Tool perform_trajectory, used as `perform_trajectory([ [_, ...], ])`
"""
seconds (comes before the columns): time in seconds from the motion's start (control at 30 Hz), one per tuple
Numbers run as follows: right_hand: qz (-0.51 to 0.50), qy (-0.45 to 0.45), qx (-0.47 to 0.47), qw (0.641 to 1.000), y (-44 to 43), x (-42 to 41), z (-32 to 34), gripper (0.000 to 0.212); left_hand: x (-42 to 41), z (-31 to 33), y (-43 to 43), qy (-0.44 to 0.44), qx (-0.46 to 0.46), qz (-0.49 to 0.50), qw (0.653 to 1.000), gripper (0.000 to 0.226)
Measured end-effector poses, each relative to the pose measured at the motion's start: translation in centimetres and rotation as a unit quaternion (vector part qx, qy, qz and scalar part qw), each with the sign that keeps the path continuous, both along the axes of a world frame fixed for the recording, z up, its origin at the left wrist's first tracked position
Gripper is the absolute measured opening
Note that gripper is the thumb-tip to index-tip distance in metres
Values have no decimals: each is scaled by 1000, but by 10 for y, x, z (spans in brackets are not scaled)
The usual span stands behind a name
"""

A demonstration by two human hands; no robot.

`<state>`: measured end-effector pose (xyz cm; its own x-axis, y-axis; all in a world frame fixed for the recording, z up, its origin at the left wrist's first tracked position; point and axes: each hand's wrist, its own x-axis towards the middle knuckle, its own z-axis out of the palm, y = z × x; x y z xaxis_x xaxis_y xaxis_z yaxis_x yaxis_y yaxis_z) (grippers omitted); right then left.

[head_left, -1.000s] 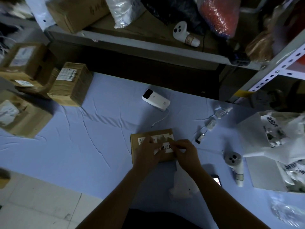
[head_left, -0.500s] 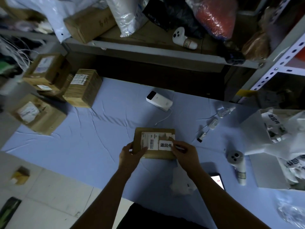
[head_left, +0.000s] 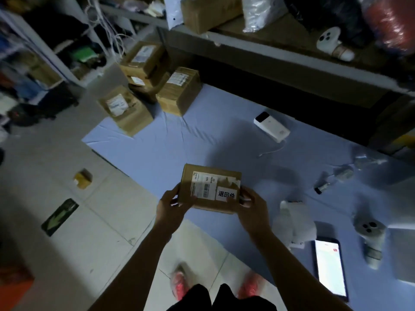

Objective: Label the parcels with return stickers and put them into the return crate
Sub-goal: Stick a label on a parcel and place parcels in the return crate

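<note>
Lifting the parcel [head_left: 211, 189] off the blue sheet [head_left: 179, 149], you now grip its two ends with your left hand [head_left: 173, 205] and right hand [head_left: 251, 205], holding it above the sheet's near edge. The return sticker [head_left: 226, 194] is on, so the crate is next; none shows here.

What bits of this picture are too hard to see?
- Head view, shipping label on the parcel: print too small to read.
- Head view, parcel's underside: faces away, and the left hand and right hand cover its ends.
- Head view, orange thing: cut off by the left and bottom edges; crate or not, unclear.
- Head view, phone: screen too bright and small to read.
</note>
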<state>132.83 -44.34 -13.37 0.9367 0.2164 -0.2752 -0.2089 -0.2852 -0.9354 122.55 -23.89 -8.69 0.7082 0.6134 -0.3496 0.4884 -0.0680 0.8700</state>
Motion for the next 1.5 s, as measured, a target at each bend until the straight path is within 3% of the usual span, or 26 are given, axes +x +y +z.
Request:
perform_trajectory([
  [0.33,92,5,-1,996,189,-96,33,43,-138,-13,170,-56,-19,109,992,59],
  [0.67,144,38,4,989,421,-155,46,34,-218,19,381,-71,-17,127,989,27],
  [1.0,216,113,0,970,659,-117,-17,44,-193,-22,614,45,8,153,987,40],
  [1.3,159,148,-5,976,834,-54,-35,32,-113,-54,811,121,-11,117,986,48],
  [1.4,132,150,-19,980,890,-28,-57,29,-77,-84,885,144,4,64,987,38],
  [1.5,81,169,-31,982,942,-5,-86,41,-31,-125,953,145,12,-22,989,19],
])
